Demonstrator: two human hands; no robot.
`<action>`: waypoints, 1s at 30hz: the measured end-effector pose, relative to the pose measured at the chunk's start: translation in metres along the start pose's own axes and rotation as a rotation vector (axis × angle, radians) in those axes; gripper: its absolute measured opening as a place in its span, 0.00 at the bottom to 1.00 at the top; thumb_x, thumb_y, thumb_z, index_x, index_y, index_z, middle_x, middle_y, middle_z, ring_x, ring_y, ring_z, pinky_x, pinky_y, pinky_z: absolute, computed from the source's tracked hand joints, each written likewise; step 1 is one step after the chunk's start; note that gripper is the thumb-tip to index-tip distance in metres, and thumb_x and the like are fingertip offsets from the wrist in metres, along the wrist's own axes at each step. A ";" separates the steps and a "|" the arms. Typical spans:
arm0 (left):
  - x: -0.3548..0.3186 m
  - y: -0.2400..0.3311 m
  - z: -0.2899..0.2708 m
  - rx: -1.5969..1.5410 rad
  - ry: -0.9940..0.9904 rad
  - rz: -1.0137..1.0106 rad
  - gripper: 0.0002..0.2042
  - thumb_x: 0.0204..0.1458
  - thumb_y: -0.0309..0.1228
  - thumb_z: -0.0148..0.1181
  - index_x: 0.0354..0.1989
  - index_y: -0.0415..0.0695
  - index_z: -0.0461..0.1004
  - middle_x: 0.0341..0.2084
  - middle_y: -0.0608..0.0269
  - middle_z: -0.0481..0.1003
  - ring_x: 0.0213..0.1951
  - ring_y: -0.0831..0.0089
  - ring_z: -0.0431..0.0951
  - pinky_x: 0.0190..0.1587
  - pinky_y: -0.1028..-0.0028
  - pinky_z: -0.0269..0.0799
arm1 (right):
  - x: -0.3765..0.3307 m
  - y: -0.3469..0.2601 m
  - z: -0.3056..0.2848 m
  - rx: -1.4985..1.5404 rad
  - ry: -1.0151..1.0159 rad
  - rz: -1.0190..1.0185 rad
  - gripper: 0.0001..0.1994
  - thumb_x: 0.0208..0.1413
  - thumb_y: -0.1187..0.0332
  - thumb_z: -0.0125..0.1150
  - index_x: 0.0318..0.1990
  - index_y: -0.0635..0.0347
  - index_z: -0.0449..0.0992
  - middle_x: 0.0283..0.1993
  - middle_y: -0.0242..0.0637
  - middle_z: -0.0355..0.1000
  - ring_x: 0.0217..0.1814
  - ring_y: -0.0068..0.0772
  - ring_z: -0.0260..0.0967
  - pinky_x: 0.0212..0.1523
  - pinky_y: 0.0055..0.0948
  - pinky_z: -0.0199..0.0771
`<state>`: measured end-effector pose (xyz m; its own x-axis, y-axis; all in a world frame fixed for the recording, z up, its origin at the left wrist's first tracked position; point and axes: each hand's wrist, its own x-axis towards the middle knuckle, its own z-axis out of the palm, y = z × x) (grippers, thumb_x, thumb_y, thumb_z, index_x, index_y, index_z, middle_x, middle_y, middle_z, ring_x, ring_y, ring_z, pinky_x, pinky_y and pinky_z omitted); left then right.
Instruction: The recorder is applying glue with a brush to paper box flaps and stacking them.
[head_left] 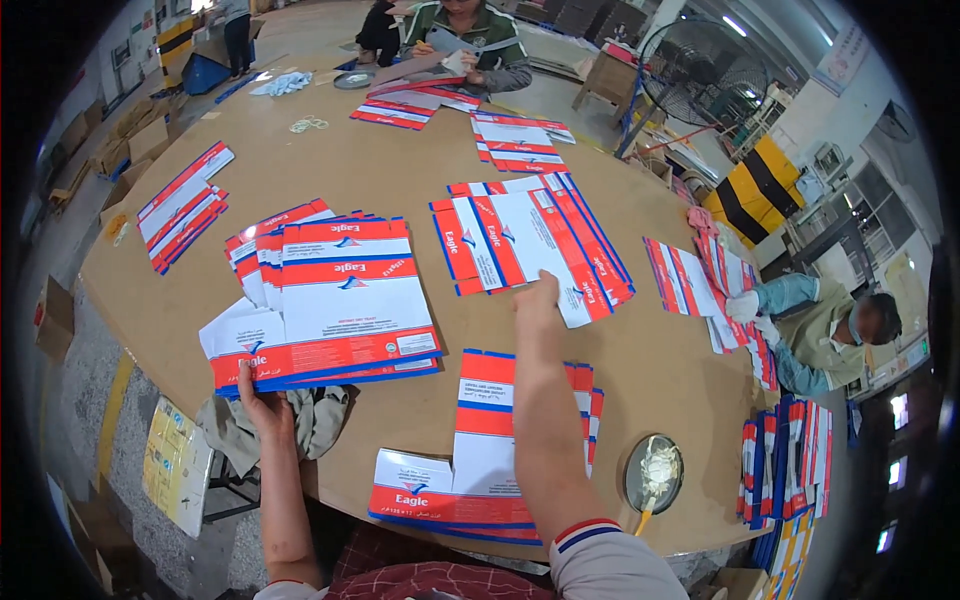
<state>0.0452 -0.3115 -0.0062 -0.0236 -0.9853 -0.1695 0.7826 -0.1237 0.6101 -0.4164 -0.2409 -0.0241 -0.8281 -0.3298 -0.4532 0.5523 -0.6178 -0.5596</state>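
Card pile (485, 415) nearest the person lies beneath the outstretched right forearm (548, 430), its short tab pointing left. Left hand (265, 408), thumb uppermost, holds the left stack (355, 290) by its near-left corner, tab leftward, near edge crosswise. Right hand (538, 298) reaches forward to the right stack (515, 238), whose stripes run away, leaning left; its fingers are hidden, grip unclear.

Flat cartons (355, 300) in red, white and blue, loosely stacked
The left stack (268, 250) fans unevenly, a short flap (240, 332) at its near-left corner; the right stack (530, 235) lies slanted on the tabletop (380, 180), pieces overlapping.
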 end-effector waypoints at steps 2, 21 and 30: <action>0.000 0.001 0.000 0.001 -0.009 -0.013 0.18 0.49 0.36 0.57 0.48 0.45 0.65 0.42 0.64 0.72 0.42 0.75 0.74 0.40 0.75 0.72 | -0.011 0.007 0.009 0.070 -0.052 0.005 0.17 0.54 0.65 0.42 0.51 0.56 0.63 0.57 0.36 0.61 0.57 0.35 0.59 0.55 0.42 0.55; 0.000 -0.001 0.003 0.026 0.019 0.024 0.21 0.47 0.38 0.59 0.49 0.43 0.65 0.43 0.63 0.72 0.42 0.74 0.73 0.40 0.75 0.72 | 0.001 -0.025 0.007 -0.301 -0.114 0.240 0.11 0.50 0.70 0.53 0.41 0.61 0.67 0.34 0.35 0.68 0.40 0.38 0.67 0.44 0.41 0.67; -0.002 -0.003 0.002 0.044 -0.002 0.047 0.24 0.47 0.39 0.59 0.51 0.42 0.63 0.44 0.62 0.70 0.44 0.73 0.73 0.43 0.73 0.71 | -0.012 -0.092 0.003 -2.125 0.120 -0.562 0.38 0.30 0.55 0.71 0.50 0.65 0.64 0.44 0.52 0.71 0.49 0.44 0.69 0.46 0.37 0.69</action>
<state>0.0414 -0.3098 -0.0065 0.0116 -0.9903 -0.1385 0.7548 -0.0822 0.6507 -0.4575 -0.1820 0.0354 -0.9319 -0.3628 -0.0006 -0.3476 0.8934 -0.2846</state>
